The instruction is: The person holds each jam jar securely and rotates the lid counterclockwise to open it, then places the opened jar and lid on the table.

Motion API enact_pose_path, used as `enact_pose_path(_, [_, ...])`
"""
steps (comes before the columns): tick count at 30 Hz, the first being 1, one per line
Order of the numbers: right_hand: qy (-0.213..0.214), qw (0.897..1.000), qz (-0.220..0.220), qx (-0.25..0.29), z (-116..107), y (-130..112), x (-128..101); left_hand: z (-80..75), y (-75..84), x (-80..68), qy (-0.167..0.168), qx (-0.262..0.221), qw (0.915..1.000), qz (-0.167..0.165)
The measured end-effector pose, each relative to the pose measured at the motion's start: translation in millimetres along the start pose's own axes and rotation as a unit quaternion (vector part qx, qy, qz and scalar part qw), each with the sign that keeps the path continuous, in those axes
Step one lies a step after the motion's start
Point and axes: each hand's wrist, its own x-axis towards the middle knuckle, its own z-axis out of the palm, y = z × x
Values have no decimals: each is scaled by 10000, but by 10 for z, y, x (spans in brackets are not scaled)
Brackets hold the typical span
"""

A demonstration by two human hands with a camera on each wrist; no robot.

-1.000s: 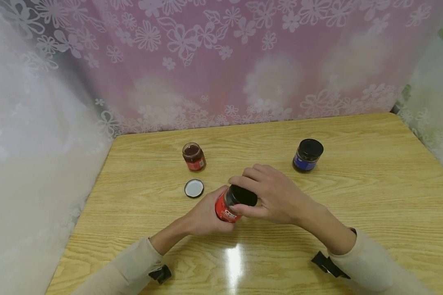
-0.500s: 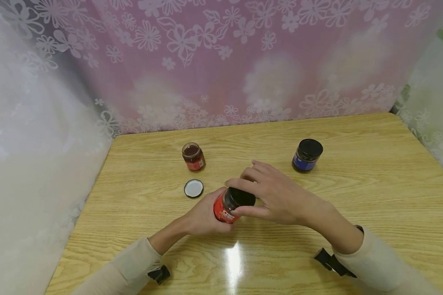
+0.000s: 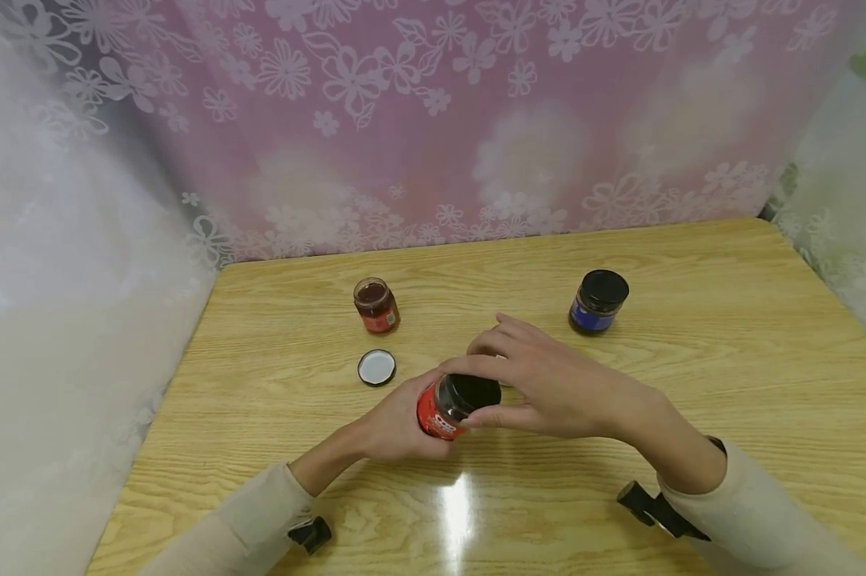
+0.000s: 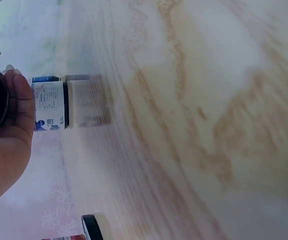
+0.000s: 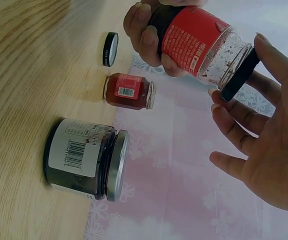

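Note:
My left hand (image 3: 395,424) grips a red-labelled glass jar (image 3: 436,414) just above the wooden table (image 3: 707,376), tilted toward the right. My right hand (image 3: 527,384) pinches its black lid (image 3: 474,391) between thumb and fingers. The right wrist view shows the jar (image 5: 196,40) on its side. There the lid (image 5: 240,75) sits slanted at the mouth, with the left hand's fingers (image 5: 143,35) round the jar's base. The left wrist view shows only the left palm (image 4: 6,135) at the frame's edge.
A small open jar of red paste (image 3: 376,305) stands at the back left, its loose white-lined lid (image 3: 376,367) lying in front of it. A blue-labelled jar with a black lid (image 3: 597,301) stands at the back right. Floral curtains close off the table's far and side edges.
My right hand has shifted its fingers round the black lid and its wrist has swung rightward. The left hand and the jar have barely moved.

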Motion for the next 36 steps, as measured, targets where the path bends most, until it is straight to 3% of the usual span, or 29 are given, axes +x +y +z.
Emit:
enact_pose_path(8, [-152, 9994, -93, 288, -47, 7, 7, -19, -9, -3, -82, -119, 9998, 155])
enact_pose_path(17, [130, 9968, -185, 761, -81, 20, 23, -37, -36, -30, 84, -50, 9998, 178])
enact_pose_path(23, [167, 9947, 9, 1014, -82, 32, 13, -43, -51, -39, 142, -157, 9996, 197])
enact_pose_path(32, [550, 9881, 23, 1433, -83, 95, -12, -39, -34, -39, 445, -262, 9986, 97])
enact_pose_path(36, [690, 9870, 223, 1436, -90, 121, -49, -46, -53, -29, 642, -358, 9973, 9])
